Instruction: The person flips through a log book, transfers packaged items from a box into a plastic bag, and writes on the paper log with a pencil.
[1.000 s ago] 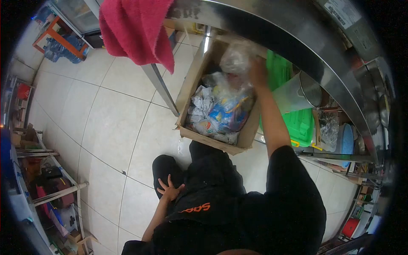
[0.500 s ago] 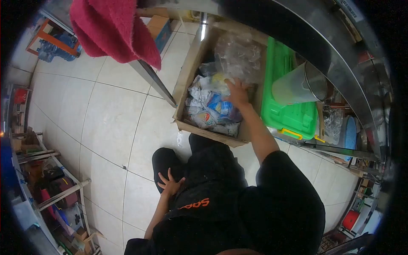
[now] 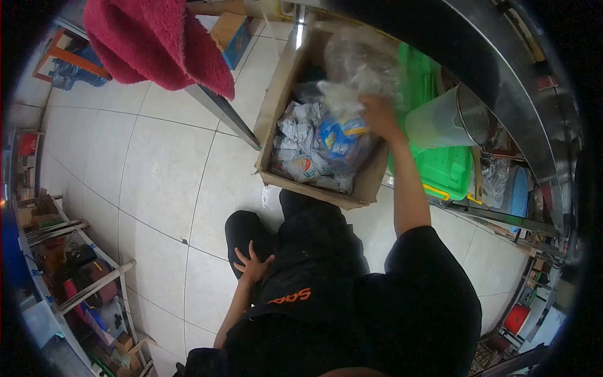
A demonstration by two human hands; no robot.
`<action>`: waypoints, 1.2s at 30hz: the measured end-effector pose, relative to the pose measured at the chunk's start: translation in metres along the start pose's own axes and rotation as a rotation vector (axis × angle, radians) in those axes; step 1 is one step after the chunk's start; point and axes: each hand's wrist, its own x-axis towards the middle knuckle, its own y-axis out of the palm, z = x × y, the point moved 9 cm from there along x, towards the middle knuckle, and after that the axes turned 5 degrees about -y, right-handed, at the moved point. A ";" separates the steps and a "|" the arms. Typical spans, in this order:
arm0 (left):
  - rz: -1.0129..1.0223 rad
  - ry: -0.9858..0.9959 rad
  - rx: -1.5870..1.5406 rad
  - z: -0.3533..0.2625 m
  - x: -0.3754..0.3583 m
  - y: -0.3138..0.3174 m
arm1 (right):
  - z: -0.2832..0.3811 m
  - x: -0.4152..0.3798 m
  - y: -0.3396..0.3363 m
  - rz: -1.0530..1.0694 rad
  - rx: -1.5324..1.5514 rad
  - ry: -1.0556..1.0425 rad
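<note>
My right hand [image 3: 380,118] is over the right side of an open cardboard box [image 3: 271,119], its fingers closed on a crinkled, whitish plastic bag [image 3: 342,99]; motion blurs the fingertips. Just below it lies a blue and yellow plastic packet [image 3: 339,135]. Crumpled white printed bags [image 3: 301,141] fill the near left of the box, and a clear plastic bag [image 3: 361,60] lies at the far end. My left hand [image 3: 253,267] rests on my thigh with fingers spread, holding nothing.
Right of the box are a green plastic lid [image 3: 449,173] with yellow latches and a translucent container [image 3: 440,119]. A metal table frame [image 3: 229,116] with a red towel [image 3: 157,47] stands at the left. A loaded shelf [image 3: 94,283] is at far left.
My right hand has moved right and slightly away from me, drawing the whitish plastic up. The blue packet has shifted and the far clear bag has moved. My left hand stays put.
</note>
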 end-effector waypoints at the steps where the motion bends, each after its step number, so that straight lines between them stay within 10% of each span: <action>1: 0.003 0.006 -0.001 0.001 0.003 0.000 | 0.002 0.007 -0.022 -0.048 -0.019 -0.025; 10: -0.018 -0.006 0.007 0.001 0.003 0.003 | 0.051 0.063 -0.105 0.177 0.104 0.133; 20: -0.027 -0.045 -0.071 -0.001 -0.005 0.005 | 0.012 0.033 0.059 0.562 0.152 -0.165; 22: -0.024 -0.044 -0.066 -0.002 -0.012 0.001 | 0.032 0.069 0.023 0.650 0.295 0.231; 24: -0.024 -0.052 -0.044 0.000 -0.014 0.003 | 0.048 0.102 -0.068 -0.063 -0.275 0.232; 29: -0.011 -0.040 -0.071 -0.005 -0.011 -0.008 | -0.053 0.064 -0.017 -0.026 -0.408 0.362; 32: -0.054 -0.001 -0.003 -0.006 -0.002 -0.026 | 0.099 0.041 -0.056 -0.218 -0.151 -0.115; 33: -0.226 0.385 -0.150 -0.031 0.005 -0.054 | 0.150 0.019 -0.062 -0.277 0.018 -0.296; 35: -0.473 0.877 -0.549 -0.070 -0.039 -0.113 | 0.237 -0.011 -0.040 0.106 0.118 -0.258; 36: -0.212 0.819 -0.951 -0.090 -0.073 -0.137 | 0.262 -0.044 -0.002 0.302 0.118 -0.250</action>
